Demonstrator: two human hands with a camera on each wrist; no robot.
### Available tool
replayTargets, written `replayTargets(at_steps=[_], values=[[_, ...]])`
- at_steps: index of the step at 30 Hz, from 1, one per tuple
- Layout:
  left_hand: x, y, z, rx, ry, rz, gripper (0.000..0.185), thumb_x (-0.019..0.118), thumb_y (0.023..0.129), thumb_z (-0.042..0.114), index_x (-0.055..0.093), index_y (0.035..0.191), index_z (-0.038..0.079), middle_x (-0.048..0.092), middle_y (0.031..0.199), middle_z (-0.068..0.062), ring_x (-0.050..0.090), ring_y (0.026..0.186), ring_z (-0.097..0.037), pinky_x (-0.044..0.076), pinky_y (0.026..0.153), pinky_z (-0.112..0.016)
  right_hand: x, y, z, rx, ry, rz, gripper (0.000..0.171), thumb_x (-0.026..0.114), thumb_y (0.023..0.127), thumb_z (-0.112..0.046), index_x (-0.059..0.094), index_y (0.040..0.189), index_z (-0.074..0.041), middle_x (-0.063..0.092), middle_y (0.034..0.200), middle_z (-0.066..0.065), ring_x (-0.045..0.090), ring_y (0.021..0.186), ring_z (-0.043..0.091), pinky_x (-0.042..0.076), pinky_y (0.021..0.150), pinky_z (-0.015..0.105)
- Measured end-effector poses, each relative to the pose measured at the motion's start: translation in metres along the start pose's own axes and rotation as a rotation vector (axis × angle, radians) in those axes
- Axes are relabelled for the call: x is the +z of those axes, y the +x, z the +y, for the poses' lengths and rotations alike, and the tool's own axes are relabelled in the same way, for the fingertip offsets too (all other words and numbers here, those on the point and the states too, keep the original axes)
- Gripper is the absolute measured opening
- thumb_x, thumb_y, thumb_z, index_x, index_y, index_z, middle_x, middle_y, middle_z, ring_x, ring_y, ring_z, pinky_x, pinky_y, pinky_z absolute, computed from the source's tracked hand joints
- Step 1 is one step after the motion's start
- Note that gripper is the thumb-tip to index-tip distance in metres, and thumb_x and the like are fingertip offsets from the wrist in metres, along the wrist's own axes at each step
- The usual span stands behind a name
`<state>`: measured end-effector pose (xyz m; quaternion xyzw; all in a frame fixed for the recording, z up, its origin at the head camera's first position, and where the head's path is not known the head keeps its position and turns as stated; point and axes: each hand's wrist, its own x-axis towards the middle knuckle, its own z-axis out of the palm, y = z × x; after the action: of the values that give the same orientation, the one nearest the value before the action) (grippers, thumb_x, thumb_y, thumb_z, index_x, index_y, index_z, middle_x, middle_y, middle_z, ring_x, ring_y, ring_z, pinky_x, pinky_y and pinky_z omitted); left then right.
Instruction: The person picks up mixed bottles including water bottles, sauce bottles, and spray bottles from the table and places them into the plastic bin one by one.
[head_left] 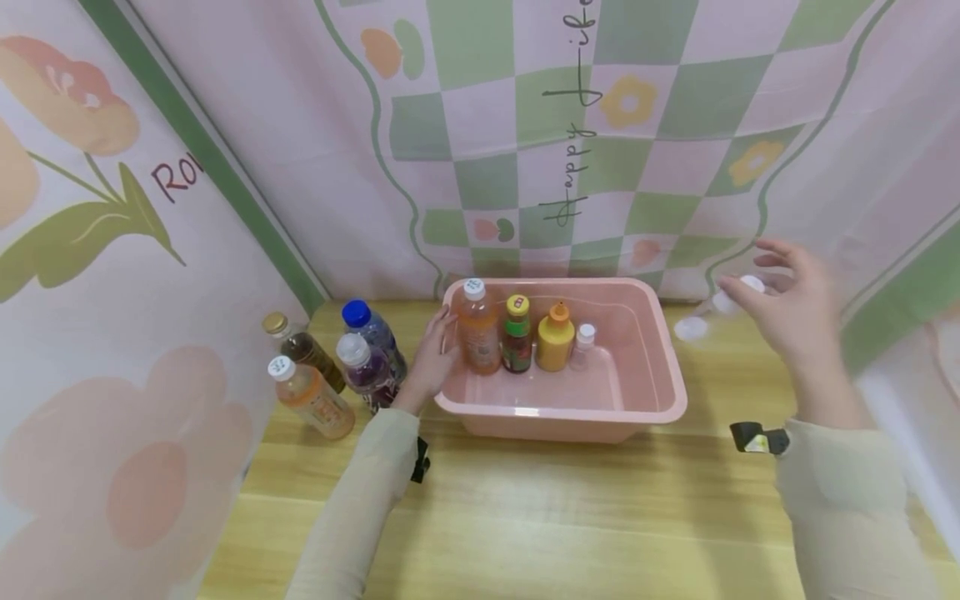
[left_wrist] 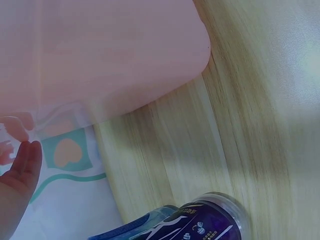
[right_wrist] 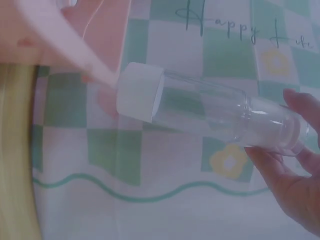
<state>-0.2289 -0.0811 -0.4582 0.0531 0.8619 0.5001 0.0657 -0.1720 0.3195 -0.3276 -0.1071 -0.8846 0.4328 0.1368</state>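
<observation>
**Four bottles in the tub, a fifth in hand, four waiting**

Status: the pink plastic tub (head_left: pixel 645 379) on the pale wooden bench (head_left: pixel 570 517) holds four upright containers in a row along its far left side: an orange drink bottle with white cap (head_left: pixel 478 329), a dark bottle with yellow cap (head_left: pixel 517 335), a yellow squeeze bottle with orange nozzle (head_left: pixel 556 337) and a small clear bottle with white cap (head_left: pixel 582 343).

The right hand (head_left: pixel 787 304), raised right of the tub, pinches a clear empty plastic bottle with a white cap (right_wrist: pixel 210 112) by its base, lying roughly level.

The left hand (head_left: pixel 432 358) rests with fingers relaxed against the tub's left rim.

Judged about half done: four bottles stand outside, left of the tub: blue-capped (head_left: pixel 372 332), gold-capped (head_left: pixel 302 346), purple-labelled (head_left: pixel 365 367), orange (head_left: pixel 311 398).

Views: only the right wrist camera shows the held bottle clearly; the head view blurs it. The left wrist camera shows the tub's underside corner and the purple bottle's top, not the contents.
</observation>
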Motion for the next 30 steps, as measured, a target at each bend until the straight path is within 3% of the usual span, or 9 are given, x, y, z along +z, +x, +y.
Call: replayTargets(at_steps=[2, 5, 9, 13, 16, 18, 20, 30], values=[[0.000, 0.000, 0.000, -0.007, -0.002, 0.000, 0.054, 0.048, 0.093, 0.004, 0.035, 0.146, 0.009, 0.011, 0.162, 0.002, 0.016, 0.149, -0.028, 0.020, 0.121, -0.049, 0.006, 0.000, -0.006, -0.012, 0.006, -0.018, 0.068, 0.069, 0.086, -0.034, 0.038, 0.146, -0.021, 0.032, 0.107, -0.030, 0.048, 0.124, 0.034, 0.039, 0.071, -0.006], [0.000, -0.002, 0.001, -0.009, -0.006, -0.003, 0.055, 0.048, 0.093, 0.004, 0.035, 0.146, 0.009, 0.010, 0.162, 0.002, 0.016, 0.149, -0.028, 0.020, 0.121, -0.050, 0.016, 0.002, -0.014, -0.037, 0.017, -0.035, 0.069, 0.070, 0.085, -0.033, 0.039, 0.145, -0.015, 0.035, 0.109, -0.025, 0.053, 0.115, 0.025, 0.041, 0.069, -0.004], [0.000, -0.003, 0.001, -0.013, -0.012, -0.001, 0.055, 0.048, 0.093, 0.003, 0.035, 0.146, 0.008, 0.010, 0.162, 0.002, 0.015, 0.149, -0.028, 0.019, 0.121, -0.050, 0.031, 0.007, -0.026, -0.081, 0.016, -0.051, 0.067, 0.070, 0.086, -0.027, 0.041, 0.143, -0.008, 0.045, 0.122, 0.000, 0.056, 0.110, 0.026, 0.043, 0.066, -0.003], [0.000, -0.003, 0.002, -0.016, -0.009, 0.002, 0.055, 0.048, 0.093, 0.002, 0.035, 0.146, 0.009, 0.010, 0.162, 0.003, 0.015, 0.149, -0.028, 0.019, 0.121, -0.049, 0.042, 0.013, -0.038, -0.097, 0.017, -0.113, 0.074, 0.070, 0.086, -0.024, 0.032, 0.147, -0.007, 0.040, 0.136, 0.024, 0.052, 0.119, 0.046, 0.040, 0.062, -0.005], [0.000, -0.002, 0.002, -0.016, -0.005, 0.002, 0.055, 0.048, 0.093, 0.003, 0.035, 0.146, 0.009, 0.010, 0.162, 0.003, 0.015, 0.149, -0.027, 0.019, 0.121, -0.049, 0.050, 0.018, -0.045, -0.124, -0.037, -0.153, 0.077, 0.069, 0.087, -0.024, 0.027, 0.149, -0.004, 0.040, 0.136, 0.031, 0.049, 0.120, 0.052, 0.055, 0.079, 0.016], [0.000, -0.002, 0.001, -0.014, -0.005, 0.001, 0.055, 0.047, 0.093, 0.003, 0.035, 0.146, 0.009, 0.010, 0.162, 0.003, 0.015, 0.149, -0.028, 0.019, 0.121, -0.050, 0.055, 0.020, -0.049, -0.158, -0.098, -0.168, 0.074, 0.069, 0.087, -0.022, 0.030, 0.146, -0.001, 0.043, 0.133, 0.032, 0.049, 0.118, 0.051, 0.054, 0.092, 0.038], [0.000, -0.002, 0.002, -0.017, -0.005, -0.001, 0.055, 0.047, 0.094, 0.003, 0.034, 0.146, 0.009, 0.010, 0.162, 0.003, 0.016, 0.149, -0.028, 0.019, 0.121, -0.050, 0.061, 0.022, -0.052, -0.189, -0.157, -0.189, 0.068, 0.067, 0.088, -0.019, 0.034, 0.143, 0.003, 0.044, 0.129, 0.034, 0.049, 0.115, 0.051, 0.044, 0.096, 0.060], [0.000, -0.001, 0.003, -0.013, -0.004, -0.004, 0.056, 0.048, 0.093, 0.002, 0.033, 0.147, 0.010, 0.009, 0.163, 0.004, 0.014, 0.149, -0.028, 0.018, 0.122, -0.050, 0.083, 0.036, -0.049, -0.199, -0.309, -0.372, 0.060, 0.068, 0.085, -0.014, 0.042, 0.135, 0.007, 0.042, 0.131, 0.037, 0.045, 0.117, 0.051, 0.044, 0.095, 0.063]])
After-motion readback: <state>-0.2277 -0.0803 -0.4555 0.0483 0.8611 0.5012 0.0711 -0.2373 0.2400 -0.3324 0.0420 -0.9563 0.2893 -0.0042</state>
